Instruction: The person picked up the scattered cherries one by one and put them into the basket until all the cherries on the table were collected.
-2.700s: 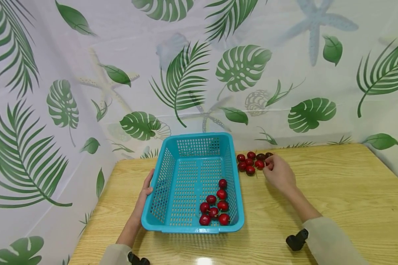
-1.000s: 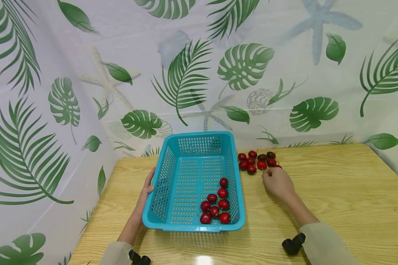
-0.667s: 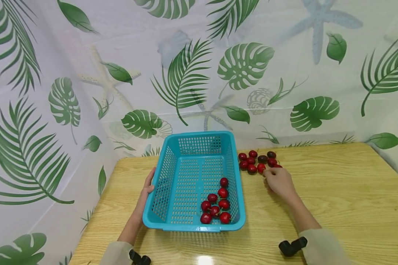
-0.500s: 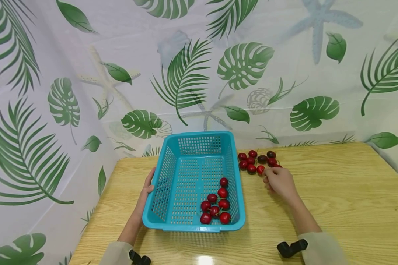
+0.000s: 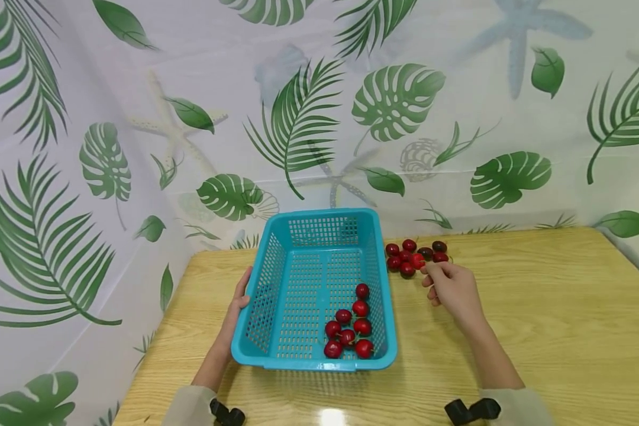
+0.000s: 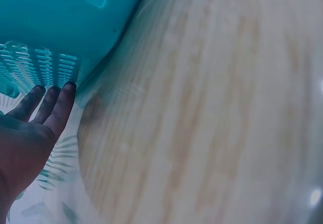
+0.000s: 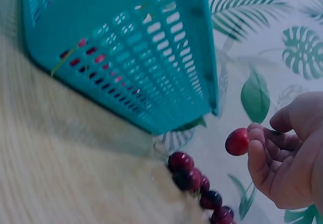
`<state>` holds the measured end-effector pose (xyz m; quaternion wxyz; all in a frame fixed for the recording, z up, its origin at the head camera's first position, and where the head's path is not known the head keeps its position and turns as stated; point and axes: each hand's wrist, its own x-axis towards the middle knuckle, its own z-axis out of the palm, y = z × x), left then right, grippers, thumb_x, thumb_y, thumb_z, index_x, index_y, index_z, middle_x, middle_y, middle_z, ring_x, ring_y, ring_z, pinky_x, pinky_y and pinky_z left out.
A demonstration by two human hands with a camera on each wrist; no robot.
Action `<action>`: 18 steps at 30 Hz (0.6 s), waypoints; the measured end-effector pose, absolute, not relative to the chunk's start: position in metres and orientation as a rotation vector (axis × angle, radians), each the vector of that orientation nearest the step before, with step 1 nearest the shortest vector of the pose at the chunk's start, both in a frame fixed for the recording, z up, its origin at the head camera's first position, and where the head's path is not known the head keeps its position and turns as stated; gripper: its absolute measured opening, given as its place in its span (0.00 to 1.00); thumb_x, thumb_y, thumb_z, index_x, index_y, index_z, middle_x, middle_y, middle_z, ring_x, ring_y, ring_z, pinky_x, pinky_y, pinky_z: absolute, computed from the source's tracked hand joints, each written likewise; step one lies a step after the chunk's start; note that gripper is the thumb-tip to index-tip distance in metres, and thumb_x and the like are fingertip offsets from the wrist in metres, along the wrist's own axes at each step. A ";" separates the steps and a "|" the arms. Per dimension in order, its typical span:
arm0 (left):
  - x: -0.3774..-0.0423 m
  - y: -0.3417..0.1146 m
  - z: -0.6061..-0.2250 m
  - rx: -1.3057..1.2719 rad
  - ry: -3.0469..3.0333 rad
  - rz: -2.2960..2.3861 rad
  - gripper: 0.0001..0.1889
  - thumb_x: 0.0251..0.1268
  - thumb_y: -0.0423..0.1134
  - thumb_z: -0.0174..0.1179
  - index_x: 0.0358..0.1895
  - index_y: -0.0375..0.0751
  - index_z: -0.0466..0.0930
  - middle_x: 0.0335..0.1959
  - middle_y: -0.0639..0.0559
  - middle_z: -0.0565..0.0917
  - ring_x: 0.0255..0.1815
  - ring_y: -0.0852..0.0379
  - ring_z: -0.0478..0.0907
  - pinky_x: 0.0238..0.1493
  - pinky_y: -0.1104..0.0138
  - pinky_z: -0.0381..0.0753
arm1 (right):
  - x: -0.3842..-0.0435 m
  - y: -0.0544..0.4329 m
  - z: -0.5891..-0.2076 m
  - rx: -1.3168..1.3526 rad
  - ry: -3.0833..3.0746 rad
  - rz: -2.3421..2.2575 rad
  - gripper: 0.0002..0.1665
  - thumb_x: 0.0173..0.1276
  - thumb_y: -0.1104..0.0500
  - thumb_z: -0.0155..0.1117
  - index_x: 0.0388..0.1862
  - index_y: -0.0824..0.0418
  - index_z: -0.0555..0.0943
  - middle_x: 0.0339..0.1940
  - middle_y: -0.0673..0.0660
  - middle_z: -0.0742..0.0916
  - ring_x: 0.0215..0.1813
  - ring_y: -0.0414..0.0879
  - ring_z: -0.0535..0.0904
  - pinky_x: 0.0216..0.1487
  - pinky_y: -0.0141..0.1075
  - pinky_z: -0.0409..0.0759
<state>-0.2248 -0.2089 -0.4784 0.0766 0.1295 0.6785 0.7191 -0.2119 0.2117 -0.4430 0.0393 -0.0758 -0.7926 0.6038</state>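
Note:
My right hand [image 5: 454,290] pinches the stem of a bright red cherry [image 7: 237,142], which hangs clear of the table in the right wrist view. In the head view this cherry overlaps a cluster of dark red cherries [image 5: 407,270] on the table, right of the blue basket [image 5: 314,364]. Part of the cluster is hidden by the hand. Several more red cherries [image 5: 362,326] lie inside the basket, in its near right corner. Against the basket's left side rests my left hand [image 5: 233,316]; in the left wrist view its straight fingers [image 6: 61,110] touch the mesh wall.
The wooden table [image 5: 554,319] stretches out to the right. Behind it and on the left hangs a white curtain [image 5: 351,118] printed with green leaves. The basket's raised, slotted walls stand between the two hands.
My right hand has come nearer from the back of the cluster, taken a cherry by its stem and raised it. The left hand and basket have stayed put.

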 end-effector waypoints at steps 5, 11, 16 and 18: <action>-0.225 -0.208 -0.477 0.376 2.034 2.159 0.37 0.69 0.42 0.29 0.81 0.49 0.32 0.82 0.45 0.38 0.79 0.36 0.42 0.70 0.41 0.50 | -0.204 0.198 -0.425 -0.159 -2.384 1.772 0.24 0.78 0.49 0.50 0.46 0.69 0.83 0.27 0.54 0.83 0.22 0.43 0.76 0.23 0.33 0.77; -0.226 -0.207 -0.477 0.366 2.012 2.168 0.37 0.68 0.42 0.30 0.81 0.51 0.33 0.82 0.45 0.39 0.79 0.35 0.43 0.69 0.41 0.52 | -0.193 0.179 -0.408 -0.025 -2.333 1.671 0.21 0.77 0.51 0.54 0.44 0.68 0.84 0.26 0.54 0.83 0.23 0.44 0.74 0.20 0.33 0.69; -0.225 -0.208 -0.479 0.371 2.020 2.169 0.37 0.69 0.42 0.30 0.81 0.50 0.33 0.82 0.46 0.38 0.79 0.36 0.42 0.69 0.41 0.51 | -0.185 0.162 -0.402 0.113 -2.334 1.557 0.15 0.76 0.56 0.56 0.40 0.65 0.85 0.26 0.55 0.83 0.25 0.44 0.74 0.23 0.33 0.71; -0.225 -0.209 -0.480 0.376 2.026 2.165 0.37 0.70 0.43 0.30 0.81 0.50 0.32 0.82 0.46 0.38 0.79 0.36 0.41 0.69 0.40 0.50 | -0.183 0.156 -0.402 0.182 -2.331 1.502 0.13 0.75 0.58 0.57 0.38 0.65 0.85 0.25 0.56 0.83 0.26 0.43 0.74 0.25 0.33 0.72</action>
